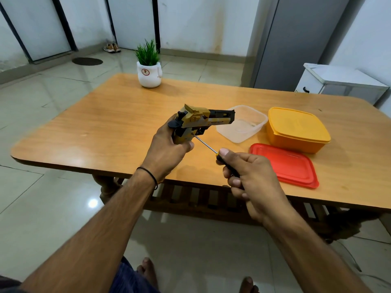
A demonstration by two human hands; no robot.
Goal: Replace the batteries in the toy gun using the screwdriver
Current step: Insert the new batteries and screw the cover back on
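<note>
While left hand (167, 144) grips one toy gun (203, 119) | right hand (251, 178) grips one screwdriver (205, 145) | two tubs (239, 138) (296, 142)

A thin black cord (149, 172) circles the left wrist; forearms (105, 229) and feet (148, 269) are bare.

glossy tiled floor (53, 115), white walls (201, 22), wooden table (110, 115), grey cabinet (296, 43).

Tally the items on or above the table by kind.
Containers: 2, clear open plastic tub, orange lidded plastic box
Loose lids: 1, flat red plastic lid
Toys: 1, yellow-and-black toy gun
Tools: 1, black-handled screwdriver
Plants: 1, green plant in white pot
Total: 6
</note>
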